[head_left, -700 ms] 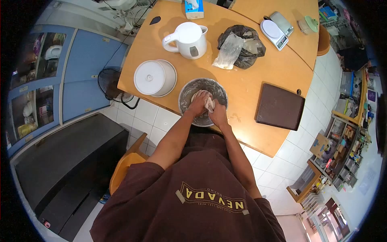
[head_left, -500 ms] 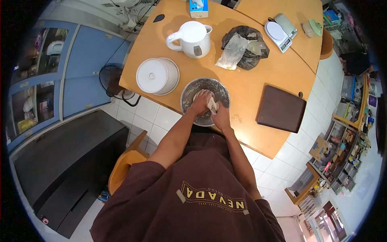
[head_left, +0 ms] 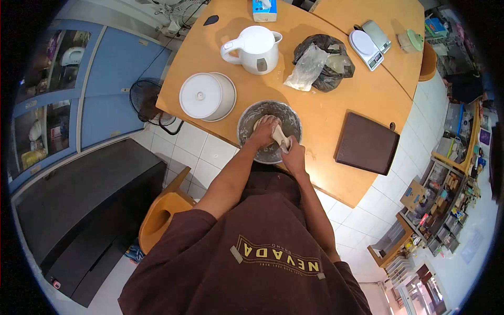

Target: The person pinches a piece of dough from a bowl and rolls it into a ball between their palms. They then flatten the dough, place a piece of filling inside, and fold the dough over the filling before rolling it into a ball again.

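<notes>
A metal bowl dusted with white residue stands at the table's near edge. Inside it, my left hand presses on pale dough, its fingers bent round the mass. My right hand is closed on one end of the dough, which stretches as a strip between the two hands at the bowl's right side. Part of the dough is hidden under my left hand.
Around the bowl on the wooden table are a white lidded container, a white kettle, plastic bags, a brown tray and a scale. An orange chair is at the lower left.
My right hand has moved slightly right and outward, and the dough strip between the hands looks longer. The whole view has shifted a little.
</notes>
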Available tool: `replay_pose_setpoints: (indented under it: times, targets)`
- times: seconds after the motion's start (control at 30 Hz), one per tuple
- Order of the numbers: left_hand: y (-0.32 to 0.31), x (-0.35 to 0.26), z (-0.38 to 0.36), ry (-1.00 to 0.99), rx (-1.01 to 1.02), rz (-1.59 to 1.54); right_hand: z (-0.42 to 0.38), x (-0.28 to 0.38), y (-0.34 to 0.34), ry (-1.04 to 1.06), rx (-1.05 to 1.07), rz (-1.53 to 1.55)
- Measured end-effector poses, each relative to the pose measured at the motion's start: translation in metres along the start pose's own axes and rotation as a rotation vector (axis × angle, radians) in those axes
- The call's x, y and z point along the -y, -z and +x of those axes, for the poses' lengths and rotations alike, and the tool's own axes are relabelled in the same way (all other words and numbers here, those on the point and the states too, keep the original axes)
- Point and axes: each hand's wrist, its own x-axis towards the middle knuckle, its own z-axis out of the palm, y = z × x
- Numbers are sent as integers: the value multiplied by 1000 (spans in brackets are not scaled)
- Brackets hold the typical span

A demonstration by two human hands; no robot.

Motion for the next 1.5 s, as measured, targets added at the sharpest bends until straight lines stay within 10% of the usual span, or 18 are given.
replay_pose_setpoints:
  times: [0.57, 0.83, 1.0, 1.17, 1.33, 1.5]
  targets:
    - [0, -5, 6, 54, 33, 155, -28, 15, 41, -43, -108, 124]
    - [46, -38, -2, 21, 50, -278, -24, 10, 71, 2, -66, 1010]
    - [101, -95, -7, 288, 165, -1433, -20, 32, 72, 128, -118, 947]
    - [136, -160, -18, 253, 91, -1860, -33, 88, 71, 325, -169, 729]
    - [169, -193, -12, 163, -20, -1970, -35, 90, 40, 639, -482, 187]
    - [193, -192, -12, 150, 72, -1873, -66, 118, 61, 538, -263, -184]
